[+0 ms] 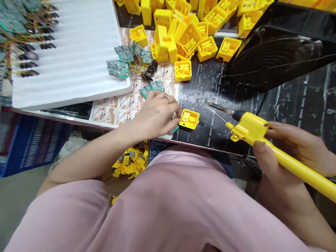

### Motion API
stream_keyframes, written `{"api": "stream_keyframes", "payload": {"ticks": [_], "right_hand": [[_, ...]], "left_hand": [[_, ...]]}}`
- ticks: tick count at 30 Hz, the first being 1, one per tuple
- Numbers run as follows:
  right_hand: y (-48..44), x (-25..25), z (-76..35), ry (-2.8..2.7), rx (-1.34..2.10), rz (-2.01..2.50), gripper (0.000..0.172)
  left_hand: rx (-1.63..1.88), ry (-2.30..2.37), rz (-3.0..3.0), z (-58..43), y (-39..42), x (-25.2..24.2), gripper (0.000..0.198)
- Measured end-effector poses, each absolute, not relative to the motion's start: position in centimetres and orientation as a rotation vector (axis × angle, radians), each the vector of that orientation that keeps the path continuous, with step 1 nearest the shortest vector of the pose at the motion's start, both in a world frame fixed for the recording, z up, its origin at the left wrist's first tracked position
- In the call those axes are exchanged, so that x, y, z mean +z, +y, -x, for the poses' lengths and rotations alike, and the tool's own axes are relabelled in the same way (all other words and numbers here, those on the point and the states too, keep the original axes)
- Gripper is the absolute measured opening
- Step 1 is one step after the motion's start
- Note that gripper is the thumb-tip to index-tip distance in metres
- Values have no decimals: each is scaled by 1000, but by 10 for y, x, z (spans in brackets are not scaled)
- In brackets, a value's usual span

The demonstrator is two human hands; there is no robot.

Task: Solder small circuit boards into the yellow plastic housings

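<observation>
My left hand [156, 113] rests at the near edge of the bench with its fingers curled together against a small yellow plastic housing [189, 119], pinching at its left side; a bit of green circuit board shows under the fingers. My right hand [292, 151] is wrapped round the yellow handle of a soldering iron [256, 132]. Its metal tip [211, 105] points left and hovers just right of the housing, apart from it.
A heap of yellow housings [186, 26] fills the back of the bench. Green circuit boards with wires [127, 59] lie beside a white foam tray [71, 48]. A black fan [273, 56] stands at the right. More yellow parts [132, 162] sit below the bench edge.
</observation>
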State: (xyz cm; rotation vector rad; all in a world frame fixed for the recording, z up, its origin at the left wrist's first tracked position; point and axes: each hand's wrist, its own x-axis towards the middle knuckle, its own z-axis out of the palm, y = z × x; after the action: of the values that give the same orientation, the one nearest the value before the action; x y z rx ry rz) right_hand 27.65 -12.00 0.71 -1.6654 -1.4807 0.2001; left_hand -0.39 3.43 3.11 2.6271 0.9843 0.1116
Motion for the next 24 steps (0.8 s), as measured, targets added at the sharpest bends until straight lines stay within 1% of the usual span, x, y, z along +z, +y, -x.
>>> {"api": "stream_keyframes", "payload": {"ticks": [5, 10, 13, 17, 21, 22, 24], "right_hand": [[-111, 15, -276, -1677, 124, 1467, 52], [-110, 15, -276, -1692, 125, 1427, 56], [-111, 13, -277, -1697, 105, 1390, 53], [-114, 17, -275, -1717, 151, 1430, 47], [-117, 23, -273, -1675, 215, 1479, 48], [-116, 22, -274, -1704, 240, 1448, 46], [-113, 20, -278, -1824, 267, 1279, 34]], "left_hand": [[284, 975, -2516, 8, 24, 16, 23], [327, 1074, -2583, 8, 24, 14, 19], [284, 1048, -2537, 8, 25, 12, 18], [322, 1002, -2453, 10, 26, 14, 21], [277, 984, -2460, 9, 28, 18, 19], [245, 984, -2472, 7, 29, 19, 18], [177, 983, -2508, 3, 29, 21, 17]]}}
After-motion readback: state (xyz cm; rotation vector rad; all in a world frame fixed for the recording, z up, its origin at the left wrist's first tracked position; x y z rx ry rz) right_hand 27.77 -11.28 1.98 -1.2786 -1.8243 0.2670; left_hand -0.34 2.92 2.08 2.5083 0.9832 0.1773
